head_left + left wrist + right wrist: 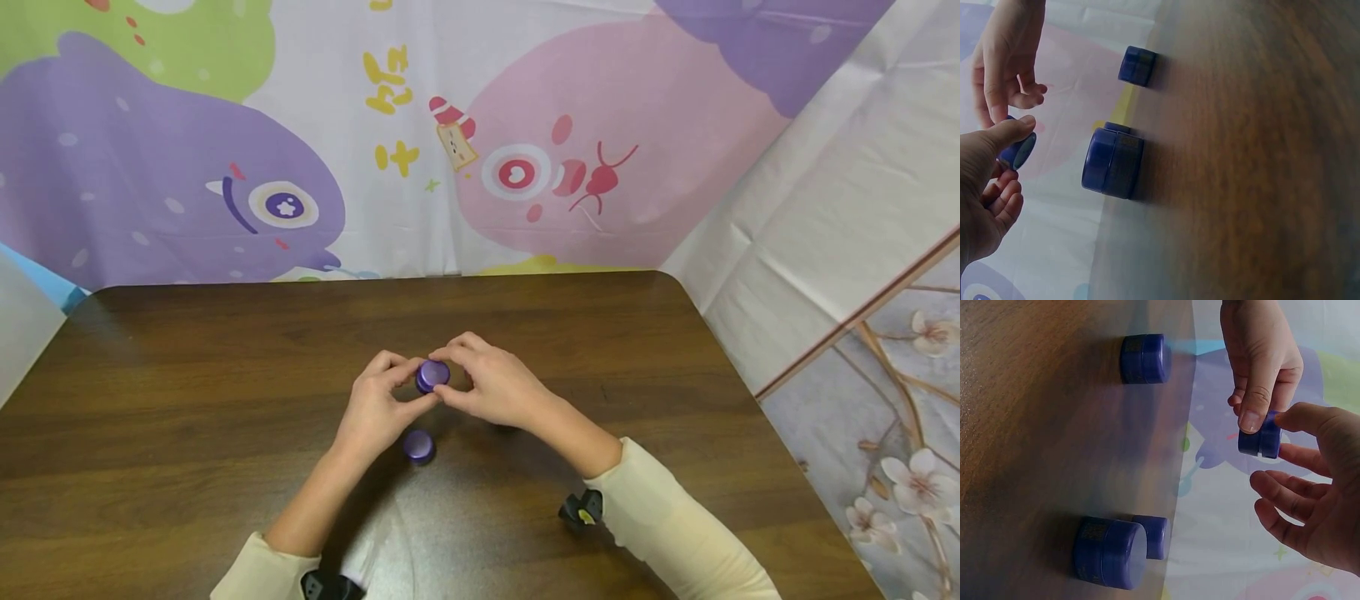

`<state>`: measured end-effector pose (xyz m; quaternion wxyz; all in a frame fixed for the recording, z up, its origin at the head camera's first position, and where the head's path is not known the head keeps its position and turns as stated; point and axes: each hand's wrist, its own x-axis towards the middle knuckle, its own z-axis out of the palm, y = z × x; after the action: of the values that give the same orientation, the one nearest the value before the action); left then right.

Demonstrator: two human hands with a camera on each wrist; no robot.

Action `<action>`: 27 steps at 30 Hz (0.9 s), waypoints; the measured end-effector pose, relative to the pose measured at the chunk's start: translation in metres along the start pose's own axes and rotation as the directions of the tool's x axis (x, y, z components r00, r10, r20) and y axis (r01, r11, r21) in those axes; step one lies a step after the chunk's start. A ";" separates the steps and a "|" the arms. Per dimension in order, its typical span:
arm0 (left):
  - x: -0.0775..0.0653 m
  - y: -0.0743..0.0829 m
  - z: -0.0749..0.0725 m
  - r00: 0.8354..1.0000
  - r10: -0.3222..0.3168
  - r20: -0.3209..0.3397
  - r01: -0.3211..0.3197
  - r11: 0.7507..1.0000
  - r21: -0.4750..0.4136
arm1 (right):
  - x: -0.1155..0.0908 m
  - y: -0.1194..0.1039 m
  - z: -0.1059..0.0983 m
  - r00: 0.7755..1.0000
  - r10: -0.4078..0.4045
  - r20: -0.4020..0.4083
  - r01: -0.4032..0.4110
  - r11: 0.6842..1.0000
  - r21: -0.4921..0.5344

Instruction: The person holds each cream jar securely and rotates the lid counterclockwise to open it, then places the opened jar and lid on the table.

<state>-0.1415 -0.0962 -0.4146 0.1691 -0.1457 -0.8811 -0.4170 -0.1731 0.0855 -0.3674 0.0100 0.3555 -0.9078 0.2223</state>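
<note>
With both forearms (315, 496) angled inward, a small purple jar (432, 377) is held above the counter (225, 375), pinched between thumb and fingers of the left hand (378, 404) and right hand (491, 383); exact fingertip contact is hard to make out. Three similar jars (1110, 553) are seen upright on the counter, one partly hidden behind another.

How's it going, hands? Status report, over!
Left hand and right hand both pinching one purple jar. Jar raised above the table. More jars standing there; nothing visible in the way.
</note>
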 end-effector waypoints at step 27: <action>0.001 -0.001 0.000 1.000 -0.015 0.006 0.015 1.000 -0.003 | 0.001 0.000 -0.001 1.000 0.025 -0.019 -0.025 1.000 -0.003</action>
<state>-0.1424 -0.0966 -0.4147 0.1632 -0.1407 -0.8819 -0.4192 -0.1740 0.0853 -0.3663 0.0166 0.3420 -0.9124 0.2241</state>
